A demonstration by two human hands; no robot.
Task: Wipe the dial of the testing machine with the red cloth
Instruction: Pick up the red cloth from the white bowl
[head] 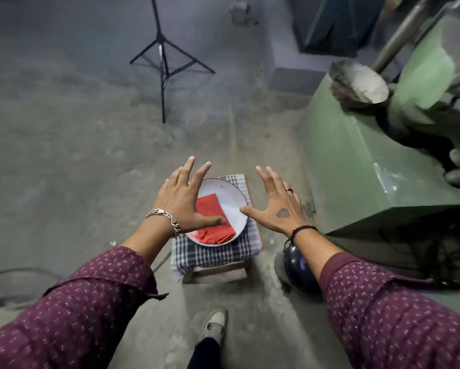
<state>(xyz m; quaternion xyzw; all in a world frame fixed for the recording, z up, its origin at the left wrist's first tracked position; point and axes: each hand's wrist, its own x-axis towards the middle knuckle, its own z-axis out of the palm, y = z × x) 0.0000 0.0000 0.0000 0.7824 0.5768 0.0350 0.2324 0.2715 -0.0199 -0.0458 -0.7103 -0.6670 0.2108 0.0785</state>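
A folded red cloth (pixel 214 222) lies in a white plate (pixel 232 194) on a small wooden stool covered with a checked cloth (pixel 218 253). My left hand (pixel 182 198) hovers over the plate's left side, fingers spread, holding nothing. My right hand (pixel 275 206) hovers at the plate's right edge, also spread and holding nothing. The green testing machine (pixel 356 166) stands to the right; a round, dusty, dial-like part (pixel 359 83) sits on its top, blurred.
A black tripod stand (pixel 165 62) rises from the concrete floor at the back. A dark round helmet-like object (pixel 300 270) lies on the floor under my right wrist. My shoe (pixel 214 324) is near the stool's front. A cable (pixel 18 272) runs at the left.
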